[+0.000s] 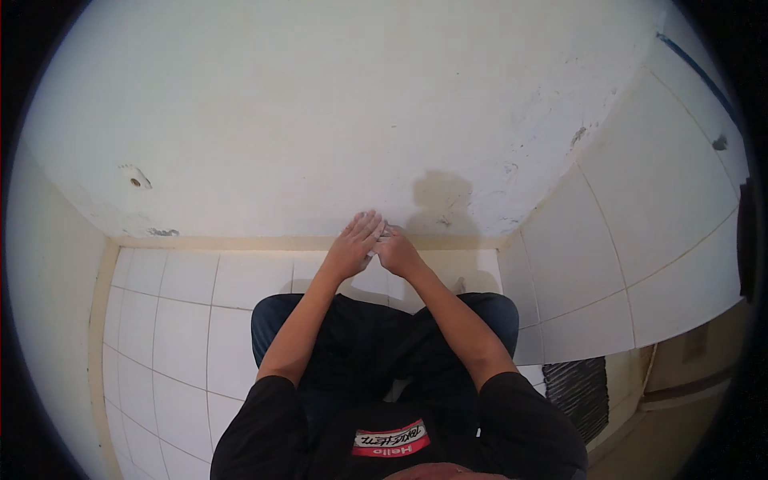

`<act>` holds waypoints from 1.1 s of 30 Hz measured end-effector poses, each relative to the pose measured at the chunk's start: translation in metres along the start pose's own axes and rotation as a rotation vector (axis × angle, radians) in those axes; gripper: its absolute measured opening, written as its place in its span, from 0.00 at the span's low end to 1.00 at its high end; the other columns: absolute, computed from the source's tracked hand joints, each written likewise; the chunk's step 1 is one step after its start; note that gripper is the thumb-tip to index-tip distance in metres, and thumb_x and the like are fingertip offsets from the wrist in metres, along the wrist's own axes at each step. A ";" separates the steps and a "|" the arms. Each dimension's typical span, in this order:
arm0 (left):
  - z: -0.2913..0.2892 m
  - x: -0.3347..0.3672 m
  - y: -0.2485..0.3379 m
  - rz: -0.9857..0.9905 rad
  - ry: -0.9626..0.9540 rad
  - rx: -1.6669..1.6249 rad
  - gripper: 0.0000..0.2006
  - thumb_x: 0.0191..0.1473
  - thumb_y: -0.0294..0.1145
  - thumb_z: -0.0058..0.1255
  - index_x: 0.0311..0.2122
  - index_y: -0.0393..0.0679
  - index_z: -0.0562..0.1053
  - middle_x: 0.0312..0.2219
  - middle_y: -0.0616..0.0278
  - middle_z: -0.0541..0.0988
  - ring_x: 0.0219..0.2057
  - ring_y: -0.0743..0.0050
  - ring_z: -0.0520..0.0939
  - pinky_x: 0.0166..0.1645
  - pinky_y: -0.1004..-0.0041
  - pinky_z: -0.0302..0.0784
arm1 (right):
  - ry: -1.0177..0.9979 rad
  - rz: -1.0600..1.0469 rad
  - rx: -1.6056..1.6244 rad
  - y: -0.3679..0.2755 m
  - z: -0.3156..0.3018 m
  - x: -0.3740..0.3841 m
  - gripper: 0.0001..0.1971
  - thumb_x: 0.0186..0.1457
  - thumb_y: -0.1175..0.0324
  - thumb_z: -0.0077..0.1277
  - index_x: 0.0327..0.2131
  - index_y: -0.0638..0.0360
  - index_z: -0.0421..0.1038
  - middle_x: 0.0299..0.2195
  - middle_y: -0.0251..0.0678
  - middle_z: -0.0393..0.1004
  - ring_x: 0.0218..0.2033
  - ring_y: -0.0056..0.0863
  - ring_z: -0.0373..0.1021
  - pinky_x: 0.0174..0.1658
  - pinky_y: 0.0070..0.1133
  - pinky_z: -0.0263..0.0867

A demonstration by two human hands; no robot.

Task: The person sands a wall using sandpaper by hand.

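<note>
As arms (pixel 300 332) extend toward far wall (pixel 304 120), left hand (pixel 352 250) lies against right hand (pixel 398 254), probably to steady something white (pixel 372 254) between them; pinch cannot be told.

counting two hands at the middle of the frame, namely one left hand (pixel 352 248) and one right hand (pixel 398 253). below, counting two bare forearms (pixel 302 324), two knees (pixel 274 316) in dark trousers, one black shirt (pixel 264 432) and one red-and-white patch (pixel 392 442). around these, counting three walls (pixel 280 104), at left, top and right of the frame. also counting one black ribbed mat (pixel 576 396) at lower right, one dark blue strip (pixel 698 70) at upper right, and many floor tiles (pixel 184 276), too covered for an exact tally.
</note>
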State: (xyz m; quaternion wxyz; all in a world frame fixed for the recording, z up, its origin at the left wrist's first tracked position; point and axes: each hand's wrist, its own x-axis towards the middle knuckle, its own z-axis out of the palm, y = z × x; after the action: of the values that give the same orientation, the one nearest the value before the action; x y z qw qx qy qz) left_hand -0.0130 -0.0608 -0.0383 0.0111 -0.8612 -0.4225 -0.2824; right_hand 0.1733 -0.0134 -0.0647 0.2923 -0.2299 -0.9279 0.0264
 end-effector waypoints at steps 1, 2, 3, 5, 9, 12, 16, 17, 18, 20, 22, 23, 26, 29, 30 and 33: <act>0.001 -0.001 0.007 -0.009 0.110 -0.039 0.36 0.49 0.26 0.58 0.66 0.52 0.66 0.61 0.48 0.72 0.65 0.48 0.68 0.69 0.53 0.62 | -0.059 0.060 0.068 0.001 -0.007 0.001 0.13 0.51 0.72 0.51 0.38 0.51 0.82 0.41 0.42 0.81 0.50 0.42 0.75 0.58 0.41 0.64; 0.000 -0.001 0.009 -0.001 0.101 -0.037 0.36 0.49 0.26 0.58 0.66 0.52 0.66 0.61 0.48 0.72 0.65 0.48 0.68 0.69 0.53 0.62 | -0.117 0.120 0.136 0.002 -0.015 0.002 0.11 0.52 0.71 0.52 0.36 0.51 0.83 0.37 0.43 0.82 0.44 0.44 0.77 0.52 0.40 0.69; -0.002 -0.002 0.010 -0.193 -0.087 -0.200 0.33 0.52 0.28 0.58 0.65 0.49 0.67 0.59 0.46 0.74 0.61 0.45 0.72 0.65 0.53 0.66 | -0.109 0.126 0.140 -0.001 -0.026 0.003 0.11 0.52 0.71 0.52 0.36 0.51 0.83 0.37 0.43 0.82 0.44 0.44 0.77 0.52 0.40 0.69; -0.007 -0.007 0.006 -0.389 -0.280 -0.351 0.30 0.56 0.30 0.58 0.64 0.46 0.68 0.56 0.45 0.76 0.57 0.42 0.75 0.62 0.53 0.70 | -0.146 0.298 0.338 -0.010 -0.053 0.010 0.07 0.52 0.67 0.56 0.33 0.54 0.82 0.33 0.46 0.80 0.37 0.47 0.76 0.43 0.40 0.70; -0.017 -0.006 0.004 -0.403 -0.237 -0.329 0.27 0.56 0.27 0.56 0.62 0.43 0.70 0.49 0.44 0.80 0.49 0.40 0.80 0.53 0.53 0.76 | 0.025 0.332 0.096 -0.005 -0.107 0.023 0.15 0.56 0.62 0.58 0.46 0.55 0.80 0.52 0.44 0.77 0.55 0.43 0.71 0.59 0.36 0.62; -0.052 0.007 0.013 -0.212 0.189 -0.135 0.25 0.57 0.27 0.55 0.61 0.40 0.71 0.55 0.45 0.77 0.56 0.43 0.77 0.59 0.55 0.73 | 0.543 0.271 -0.167 0.013 -0.129 0.013 0.22 0.56 0.66 0.55 0.55 0.59 0.74 0.65 0.48 0.65 0.67 0.46 0.60 0.67 0.39 0.50; -0.083 0.006 0.004 -0.072 0.699 0.370 0.26 0.58 0.29 0.54 0.62 0.36 0.69 0.63 0.44 0.70 0.66 0.35 0.66 0.68 0.44 0.60 | 0.679 0.407 -0.340 0.037 -0.130 0.001 0.31 0.56 0.67 0.54 0.64 0.62 0.64 0.70 0.55 0.53 0.72 0.51 0.49 0.70 0.43 0.42; -0.081 0.009 -0.006 -0.068 0.693 0.362 0.26 0.58 0.29 0.54 0.62 0.36 0.69 0.63 0.44 0.70 0.66 0.35 0.66 0.68 0.44 0.60 | 0.631 0.475 -0.358 0.044 -0.128 -0.001 0.35 0.56 0.65 0.53 0.67 0.61 0.59 0.71 0.56 0.48 0.73 0.53 0.44 0.71 0.46 0.38; -0.079 0.010 -0.020 -0.126 0.704 0.413 0.27 0.59 0.30 0.53 0.63 0.36 0.67 0.65 0.43 0.67 0.68 0.34 0.63 0.70 0.43 0.56 | 0.585 0.534 -0.363 0.046 -0.122 0.000 0.39 0.55 0.64 0.52 0.70 0.60 0.53 0.73 0.56 0.43 0.74 0.54 0.39 0.72 0.48 0.35; -0.067 0.018 -0.040 -0.179 0.715 0.465 0.28 0.60 0.31 0.52 0.65 0.36 0.65 0.66 0.41 0.64 0.69 0.33 0.59 0.71 0.42 0.52 | 0.572 0.534 -0.373 0.051 -0.112 0.000 0.42 0.55 0.63 0.51 0.71 0.60 0.48 0.73 0.57 0.41 0.74 0.55 0.36 0.72 0.49 0.32; -0.044 0.024 -0.059 -0.289 0.599 0.439 0.30 0.60 0.30 0.48 0.67 0.34 0.61 0.69 0.40 0.59 0.71 0.33 0.54 0.72 0.42 0.46 | 0.557 0.533 -0.387 0.052 -0.106 0.002 0.45 0.55 0.62 0.51 0.73 0.60 0.43 0.73 0.58 0.38 0.75 0.56 0.33 0.72 0.51 0.30; -0.030 0.027 -0.065 -0.321 0.578 0.406 0.31 0.59 0.29 0.47 0.67 0.33 0.60 0.69 0.39 0.58 0.71 0.30 0.53 0.72 0.41 0.44 | 0.541 0.535 -0.360 0.050 -0.105 0.003 0.46 0.55 0.61 0.53 0.73 0.62 0.42 0.73 0.60 0.37 0.75 0.58 0.31 0.72 0.50 0.28; 0.013 0.037 -0.065 -0.310 0.625 0.394 0.32 0.56 0.31 0.48 0.66 0.33 0.61 0.67 0.38 0.61 0.68 0.26 0.56 0.72 0.39 0.43 | 0.505 0.543 -0.357 0.055 -0.103 0.000 0.49 0.55 0.60 0.56 0.73 0.63 0.39 0.73 0.63 0.34 0.74 0.60 0.29 0.72 0.51 0.25; 0.041 0.024 -0.067 -0.217 0.325 0.443 0.34 0.55 0.29 0.49 0.67 0.33 0.60 0.68 0.40 0.60 0.68 0.28 0.58 0.71 0.38 0.45 | 0.480 0.535 -0.361 0.057 -0.101 0.001 0.51 0.55 0.57 0.57 0.73 0.64 0.37 0.73 0.64 0.32 0.74 0.62 0.26 0.71 0.52 0.24; 0.044 0.018 -0.070 -0.218 0.323 0.446 0.34 0.55 0.29 0.49 0.67 0.33 0.60 0.68 0.40 0.60 0.68 0.28 0.58 0.71 0.38 0.45 | 0.476 0.526 -0.360 0.058 -0.102 0.002 0.52 0.55 0.55 0.57 0.73 0.65 0.36 0.73 0.65 0.30 0.74 0.63 0.25 0.71 0.53 0.23; 0.041 0.005 -0.066 -0.048 0.156 0.443 0.31 0.57 0.27 0.48 0.67 0.40 0.62 0.66 0.48 0.66 0.66 0.38 0.66 0.70 0.41 0.52 | 0.469 0.526 -0.347 0.059 -0.102 0.001 0.54 0.55 0.53 0.59 0.73 0.64 0.34 0.72 0.66 0.29 0.74 0.64 0.24 0.70 0.55 0.23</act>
State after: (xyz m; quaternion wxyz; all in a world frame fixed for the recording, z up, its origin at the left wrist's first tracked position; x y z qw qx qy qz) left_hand -0.0398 -0.0045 -0.0844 0.2257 -0.8029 -0.4925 -0.2487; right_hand 0.2539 0.0310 0.0093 0.4365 -0.5059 -0.7358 -0.1102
